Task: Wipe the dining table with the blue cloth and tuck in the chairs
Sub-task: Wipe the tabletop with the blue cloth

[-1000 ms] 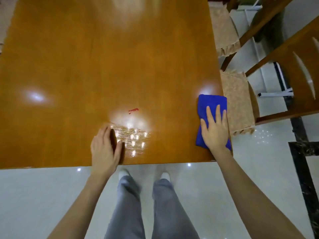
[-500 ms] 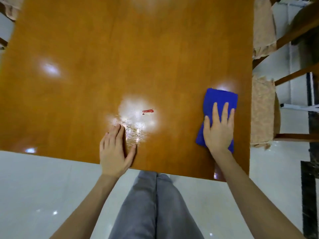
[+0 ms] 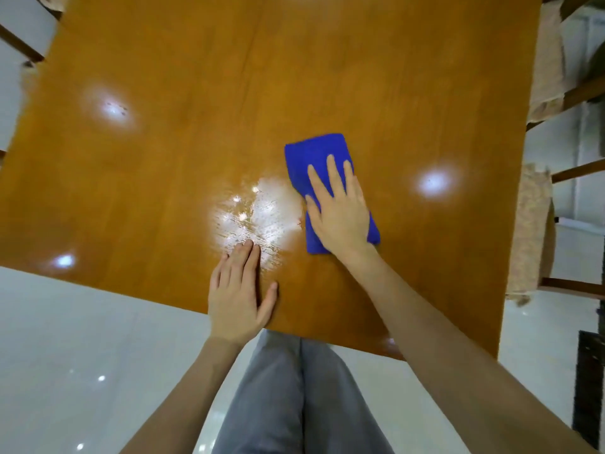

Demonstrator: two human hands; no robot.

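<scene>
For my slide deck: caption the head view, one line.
Right hand presses the blue cloth on the dining table; left hand rests flat nearby.

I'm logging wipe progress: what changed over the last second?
The right hand, pressing flat on the blue cloth, slid it left from the right edge of the table to the shiny streaked patch. The left hand stayed flat near the front edge; nothing grasped or released.

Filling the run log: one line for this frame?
step: wipe | right hand: flat on cloth | left hand: flat on table | chair: not tucked
</scene>
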